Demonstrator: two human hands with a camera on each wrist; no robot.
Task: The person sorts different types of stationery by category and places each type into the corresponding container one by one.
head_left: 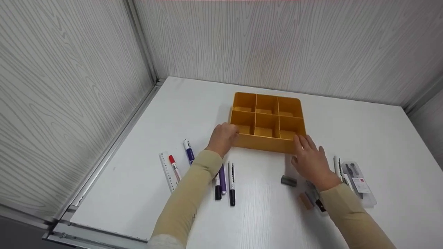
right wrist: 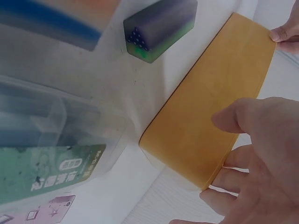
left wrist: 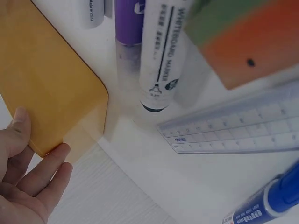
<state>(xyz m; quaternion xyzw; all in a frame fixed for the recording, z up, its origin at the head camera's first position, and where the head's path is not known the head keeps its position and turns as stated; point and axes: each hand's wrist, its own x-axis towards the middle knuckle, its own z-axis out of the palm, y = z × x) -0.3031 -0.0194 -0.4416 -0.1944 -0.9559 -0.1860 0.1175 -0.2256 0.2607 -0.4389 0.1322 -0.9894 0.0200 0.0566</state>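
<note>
A yellow-orange divided box (head_left: 261, 143) with six compartments, none of which shows anything inside, stands toward the back of the white table. My left hand (head_left: 222, 138) grips its front left corner. In the left wrist view the thumb lies on the outer wall and the other fingers (left wrist: 44, 175) bend over the rim. At the front right corner my right hand (head_left: 311, 160) holds the box, its thumb on the front wall and its fingers over the rim in the right wrist view. Both palms face the box (right wrist: 201, 93).
Left of centre lie a clear ruler (head_left: 168, 172), a red-capped marker (head_left: 175, 167), a blue marker (head_left: 189, 151), a purple marker (head_left: 222, 180) and a black-capped marker (head_left: 232, 185). A dark grey block (head_left: 288, 181), a brown block (head_left: 306, 201) and a clear case (head_left: 361, 185) lie on the right.
</note>
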